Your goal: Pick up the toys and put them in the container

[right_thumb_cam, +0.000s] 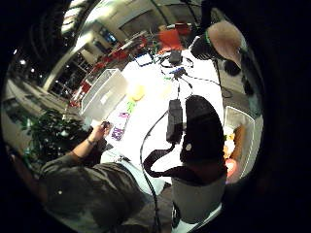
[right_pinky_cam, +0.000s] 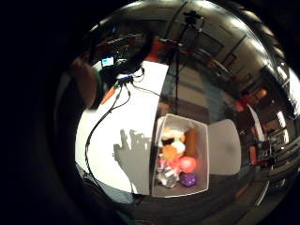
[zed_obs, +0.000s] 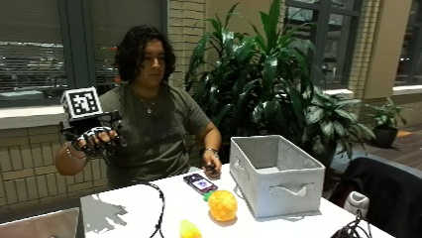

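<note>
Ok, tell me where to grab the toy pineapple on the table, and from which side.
Take the toy pineapple round its wide yellow body, coming down from above with the gloved right hand. It appears to lie tilted with the green leaves toward the phone; the grey fabric bin crowds its far side, so above is probably the clearest way in.

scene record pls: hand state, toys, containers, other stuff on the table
hand: gloved right, raised above the table's end, fingers relaxed, holding nothing
white bin: beside the table, holds several toys
toys on table: pineapple toy next to the grey box, yellow toy at the near edge
grey fabric box: on the table, contents not visible
phone: flat on the table by the bare hand
table: white, black cable across it
</note>
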Tool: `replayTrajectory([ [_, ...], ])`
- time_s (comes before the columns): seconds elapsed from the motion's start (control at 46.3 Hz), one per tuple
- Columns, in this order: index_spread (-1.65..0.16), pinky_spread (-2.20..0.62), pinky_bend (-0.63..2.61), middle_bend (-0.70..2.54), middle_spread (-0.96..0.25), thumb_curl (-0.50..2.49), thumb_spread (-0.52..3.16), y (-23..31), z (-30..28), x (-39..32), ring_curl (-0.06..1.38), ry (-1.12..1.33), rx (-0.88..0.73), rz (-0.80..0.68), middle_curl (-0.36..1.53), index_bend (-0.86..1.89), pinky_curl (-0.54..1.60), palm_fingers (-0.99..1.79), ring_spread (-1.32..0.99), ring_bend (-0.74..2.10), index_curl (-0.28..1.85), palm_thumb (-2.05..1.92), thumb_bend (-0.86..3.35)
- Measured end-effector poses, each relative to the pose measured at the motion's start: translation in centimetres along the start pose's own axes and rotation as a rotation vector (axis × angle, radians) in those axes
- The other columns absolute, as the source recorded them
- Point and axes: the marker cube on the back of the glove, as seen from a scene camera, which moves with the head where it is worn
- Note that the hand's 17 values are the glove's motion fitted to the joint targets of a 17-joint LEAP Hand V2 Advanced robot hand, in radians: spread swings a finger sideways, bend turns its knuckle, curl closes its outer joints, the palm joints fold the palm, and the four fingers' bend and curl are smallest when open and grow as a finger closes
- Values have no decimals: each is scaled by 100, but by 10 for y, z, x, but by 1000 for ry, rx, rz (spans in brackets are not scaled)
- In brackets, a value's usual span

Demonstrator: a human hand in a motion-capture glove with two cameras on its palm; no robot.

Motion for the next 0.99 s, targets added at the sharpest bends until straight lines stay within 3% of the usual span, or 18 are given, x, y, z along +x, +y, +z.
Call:
replayTrajectory([
  [0.173,-26,-32,68,36,-20,6,99,-4,5,0,24,-31,-15,16,11,9,25,97,-28,90,1,12,14],
  [0.389,-35,-27,63,32,-22,12,137,0,17,-3,23,-65,-105,-1,14,23,28,64,-35,77,10,7,14],
  [0.497,-37,-18,59,35,-22,14,145,2,20,-5,18,-73,-127,20,17,33,28,47,-33,57,16,3,12],
  [0.605,-39,-13,58,33,-20,15,148,8,19,-18,14,-75,-260,243,19,37,27,40,-32,48,19,0,10],
  [0.735,-39,-8,60,25,-17,17,148,-5,41,-12,12,-126,-211,-22,19,42,29,25,-29,37,23,-2,7],
  [0.994,-41,-4,62,20,-14,21,149,-43,116,-24,13,-85,-281,-34,22,37,30,24,-26,39,26,3,5],
])
